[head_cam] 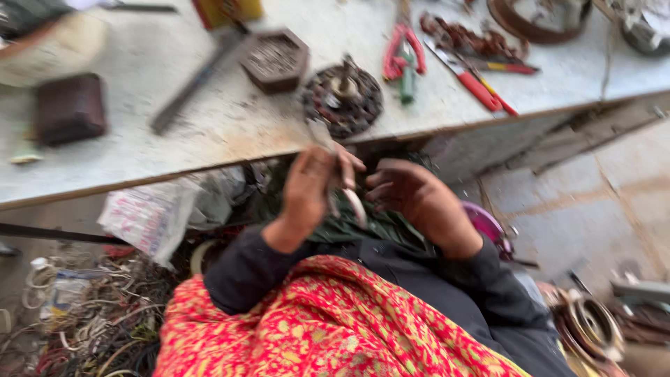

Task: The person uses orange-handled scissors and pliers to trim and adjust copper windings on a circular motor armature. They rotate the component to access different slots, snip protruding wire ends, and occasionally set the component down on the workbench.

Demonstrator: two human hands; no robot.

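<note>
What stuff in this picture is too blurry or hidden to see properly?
- Head view: the thin pale thing in the left hand is smeared by motion; its kind is unclear.
- The right hand has curled fingers, so I cannot tell whether it grips anything.
- The round rusty part on the table is blurred.
- The red-handled pliers are cut off by the top edge.
</note>
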